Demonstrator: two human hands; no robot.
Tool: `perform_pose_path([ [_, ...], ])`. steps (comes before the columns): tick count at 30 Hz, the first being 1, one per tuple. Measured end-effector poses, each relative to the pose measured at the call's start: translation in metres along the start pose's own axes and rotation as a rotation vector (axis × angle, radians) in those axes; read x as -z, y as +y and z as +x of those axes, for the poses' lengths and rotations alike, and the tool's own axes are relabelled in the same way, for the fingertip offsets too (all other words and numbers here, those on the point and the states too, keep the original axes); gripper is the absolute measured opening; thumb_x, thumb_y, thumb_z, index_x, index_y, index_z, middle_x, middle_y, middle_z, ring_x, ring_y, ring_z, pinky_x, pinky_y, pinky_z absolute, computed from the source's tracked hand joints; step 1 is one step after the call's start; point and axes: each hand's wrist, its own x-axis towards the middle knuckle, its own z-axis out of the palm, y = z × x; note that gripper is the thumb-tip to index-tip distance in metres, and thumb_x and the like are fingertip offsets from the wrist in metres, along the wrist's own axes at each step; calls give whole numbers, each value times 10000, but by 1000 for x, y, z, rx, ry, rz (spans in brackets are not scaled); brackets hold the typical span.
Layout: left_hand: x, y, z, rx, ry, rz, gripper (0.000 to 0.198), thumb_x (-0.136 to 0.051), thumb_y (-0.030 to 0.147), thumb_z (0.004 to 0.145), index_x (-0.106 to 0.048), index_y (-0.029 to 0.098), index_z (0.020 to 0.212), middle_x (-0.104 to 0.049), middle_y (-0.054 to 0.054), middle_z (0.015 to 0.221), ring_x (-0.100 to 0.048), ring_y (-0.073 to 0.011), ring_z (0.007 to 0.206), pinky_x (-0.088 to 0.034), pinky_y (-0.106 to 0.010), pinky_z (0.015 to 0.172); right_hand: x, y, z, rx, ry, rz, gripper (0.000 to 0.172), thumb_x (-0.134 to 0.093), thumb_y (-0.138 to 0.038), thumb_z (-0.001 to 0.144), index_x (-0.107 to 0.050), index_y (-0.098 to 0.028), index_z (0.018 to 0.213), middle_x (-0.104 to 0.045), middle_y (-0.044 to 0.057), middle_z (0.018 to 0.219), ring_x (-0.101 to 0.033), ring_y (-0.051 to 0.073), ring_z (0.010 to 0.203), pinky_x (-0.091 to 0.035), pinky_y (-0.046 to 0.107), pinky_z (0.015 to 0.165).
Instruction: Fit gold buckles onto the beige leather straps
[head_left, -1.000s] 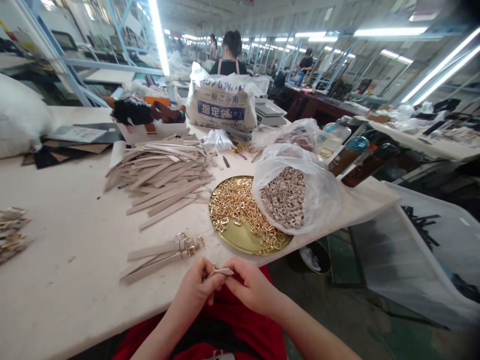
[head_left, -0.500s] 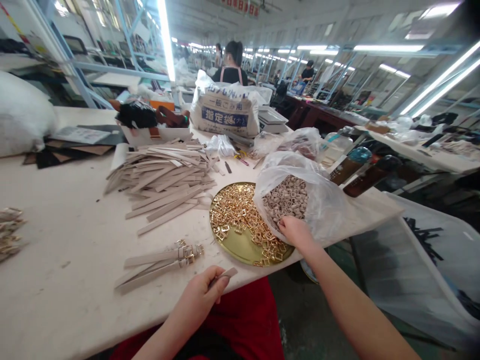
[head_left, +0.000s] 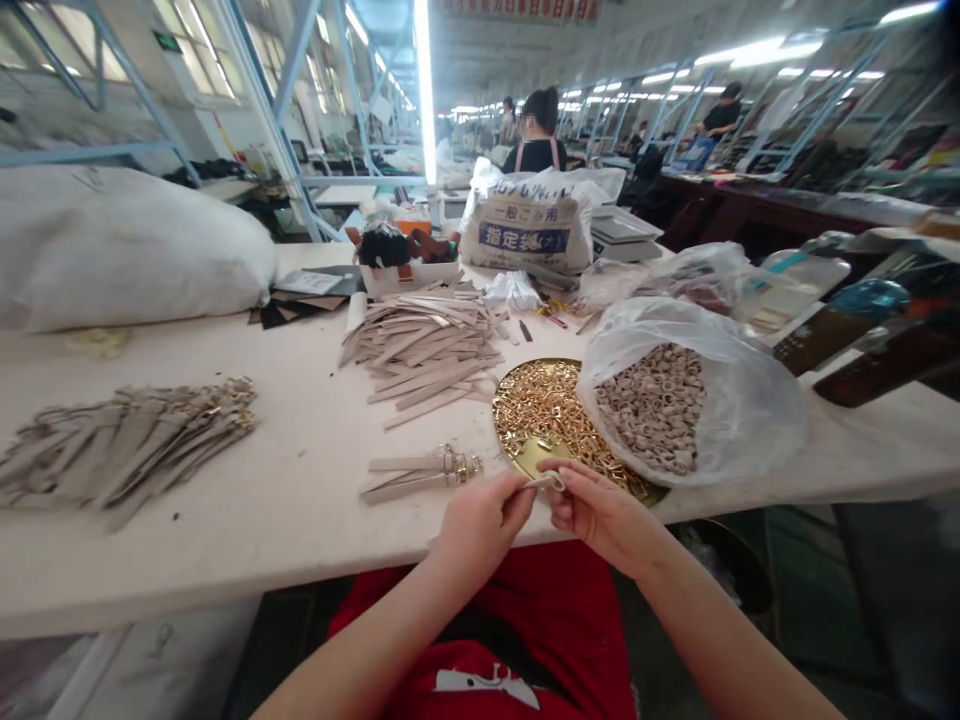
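My left hand [head_left: 480, 525] is closed on a short beige strap [head_left: 538, 483], whose end pokes out past the fingertips. Against that end, my right hand [head_left: 604, 515] pinches a small beige strap loop [head_left: 557, 482]; whether the strap passes through it I cannot tell. Just behind the hands lies a round gold tray [head_left: 531, 455] covered in gold buckles [head_left: 544, 395]. An open clear plastic bag [head_left: 750, 410] full of beige loops [head_left: 652, 405] overlaps the tray's right side. Left of my hands, several straps with buckles [head_left: 420, 472] rest on the table.
A pile of loose beige straps [head_left: 427, 345] lies behind. Buckled straps [head_left: 142, 440] are heaped at the left, near a big white sack [head_left: 135, 245]. A printed bag [head_left: 525, 225] stands at the back. Bottles [head_left: 847, 320] stand on the right. A person [head_left: 536, 135] is farther off.
My right hand has come out of the bag of loops and moved left to meet my left hand, now with a loop at the strap's end. The view has swung left.
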Motion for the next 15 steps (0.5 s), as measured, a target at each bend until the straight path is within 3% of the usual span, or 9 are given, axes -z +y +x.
perform_pose_path([
  [4, 3, -7, -9, -20, 26, 78, 225, -401, 305, 850, -611, 223, 837, -604, -7, 720, -518, -123, 657, -331, -202, 598, -8, 12, -1, -17, -9, 2, 297, -664, -389, 682, -623, -181, 889, -531, -17, 638, -452, 70, 502, -395, 230, 506],
  [8, -1, -10, -14, 9, 31, 61, 257, -388, 326, 851, -599, 207, 766, -582, -5, 669, -489, -121, 610, -314, -209, 572, -8, 21, 0, 86, 39, -122, 265, -645, -419, 697, -551, -182, 768, -511, -43, 537, -433, 73, 448, -358, 217, 457],
  [11, -6, -13, -15, 35, 22, 62, 263, -392, 330, 842, -586, 199, 723, -561, -2, 629, -464, -121, 580, -296, -215, 554, -7, 27, 2, 185, 118, -297, 311, -634, -463, 683, -478, -194, 664, -475, -56, 474, -413, 83, 425, -345, 221, 440],
  [15, -8, -19, -16, 52, -58, 86, 263, -390, 323, 837, -576, 197, 699, -563, -6, 622, -465, -122, 568, -283, -219, 548, -2, 31, 2, 311, 208, -711, 261, -620, -436, 700, -519, -201, 648, -503, -34, 541, -444, 111, 505, -354, 238, 492],
])
